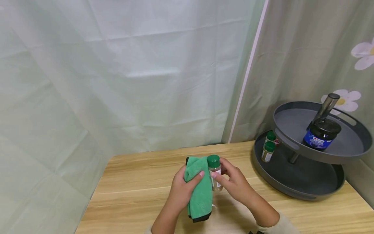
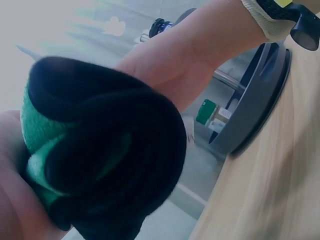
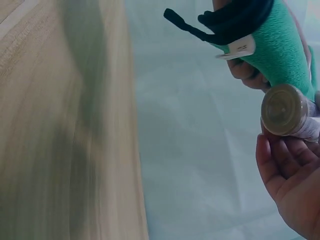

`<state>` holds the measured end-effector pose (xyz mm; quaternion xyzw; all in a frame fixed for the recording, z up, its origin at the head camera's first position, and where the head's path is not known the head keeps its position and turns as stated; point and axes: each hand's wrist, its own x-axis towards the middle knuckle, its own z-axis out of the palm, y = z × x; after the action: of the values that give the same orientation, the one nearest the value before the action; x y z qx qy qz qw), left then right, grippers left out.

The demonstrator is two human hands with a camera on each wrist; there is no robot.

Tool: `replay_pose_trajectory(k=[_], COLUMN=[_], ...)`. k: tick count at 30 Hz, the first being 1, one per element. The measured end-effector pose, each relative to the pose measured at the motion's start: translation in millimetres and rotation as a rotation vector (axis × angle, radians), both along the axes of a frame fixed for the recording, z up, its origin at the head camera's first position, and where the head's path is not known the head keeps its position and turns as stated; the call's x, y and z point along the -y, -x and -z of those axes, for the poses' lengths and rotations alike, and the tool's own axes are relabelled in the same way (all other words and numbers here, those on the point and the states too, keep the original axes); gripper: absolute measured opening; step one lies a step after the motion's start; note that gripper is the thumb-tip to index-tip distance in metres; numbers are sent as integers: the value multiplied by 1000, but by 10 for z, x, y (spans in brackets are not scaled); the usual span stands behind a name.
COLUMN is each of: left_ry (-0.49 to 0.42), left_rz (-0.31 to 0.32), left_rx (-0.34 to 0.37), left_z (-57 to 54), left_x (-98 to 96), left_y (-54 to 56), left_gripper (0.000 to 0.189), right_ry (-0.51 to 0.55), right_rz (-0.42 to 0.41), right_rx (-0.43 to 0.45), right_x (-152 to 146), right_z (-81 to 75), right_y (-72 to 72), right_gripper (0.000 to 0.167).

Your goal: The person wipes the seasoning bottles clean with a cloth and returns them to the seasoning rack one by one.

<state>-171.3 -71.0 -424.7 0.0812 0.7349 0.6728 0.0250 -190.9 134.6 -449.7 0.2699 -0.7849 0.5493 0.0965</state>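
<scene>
A folded green cloth (image 1: 200, 198) with black edging is gripped by my left hand (image 1: 179, 188), the thumb lying across its front. Beside it, my right hand (image 1: 235, 182) holds a small clear spice jar (image 1: 215, 182) with a green cap, thumb on the label side and fingers behind. The jar is upright and lies against the cloth's right side, above the table. From the right wrist view, the round base of the jar (image 3: 280, 112) shows, along with a white tag (image 3: 242, 47) on the cloth. In the left wrist view the rolled cloth (image 2: 115, 150) hides most of the work.
On the right of the wooden table (image 1: 131, 195) stands a two-tier dark grey round tray (image 1: 304, 182). Green-capped spice jars (image 1: 268, 152) sit on its lower tier; a black-lidded jar with a blue label (image 1: 319, 138) is on the upper tier. A pale curtain (image 1: 146, 81) hangs behind.
</scene>
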Motion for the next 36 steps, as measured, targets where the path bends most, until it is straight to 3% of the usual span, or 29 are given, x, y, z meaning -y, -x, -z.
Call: replay_pose_trajectory(k=[5,12,19,25,29,36], left_ry=[71,247,357,418,430,417], left_rz=[-19,-44,-23,34,46,-26], left_rx=[-82,-210,-309,-376,-373,-294], left_z=[37,74,98,124,127,130], left_x=[-33,-128,-184,-203,-218,-245], left_y=[12,-29,-93,-116,-119,-94], left_gripper=[38,42,43,45,42,41], right_ry=[40,153,273,384,436,403], right_rz=[-4,7,62,105,85,23], right_rx=[35,169,228,319,374,388], right_x=[4,20,13,-9,-19,14], right_z=[16,28,14,11,12,0], right_y=[4,-11,5,47,55,30], right_gripper=[36,31,32,40,49,51])
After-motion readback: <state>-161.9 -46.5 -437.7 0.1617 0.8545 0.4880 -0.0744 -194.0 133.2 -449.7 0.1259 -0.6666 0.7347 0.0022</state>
